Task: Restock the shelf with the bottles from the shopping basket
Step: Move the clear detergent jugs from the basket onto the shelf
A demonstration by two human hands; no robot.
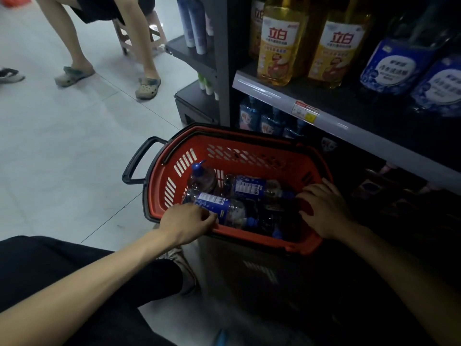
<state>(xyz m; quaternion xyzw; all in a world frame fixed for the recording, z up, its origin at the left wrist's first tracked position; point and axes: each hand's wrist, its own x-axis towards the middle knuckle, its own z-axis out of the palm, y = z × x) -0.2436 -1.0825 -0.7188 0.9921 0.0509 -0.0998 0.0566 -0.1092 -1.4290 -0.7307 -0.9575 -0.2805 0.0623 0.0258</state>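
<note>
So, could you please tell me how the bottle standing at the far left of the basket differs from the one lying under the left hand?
The standing bottle is upright, blue cap up, against the basket wall; the lying bottle is on its side, cap pointing right. The left hand rests on the lying bottle; nothing touches the standing one. The lying bottle's blue label faces up; the standing one shows no label. Both are clear with blue caps.

On the floor before the shelf (287, 96) a shopping basket (249, 233), with bottles (252, 187) lying inside, left hand (187, 224) at its near rim on one bottle, right hand (324, 208) at its right end, more stock standing on the shelf above.
</note>
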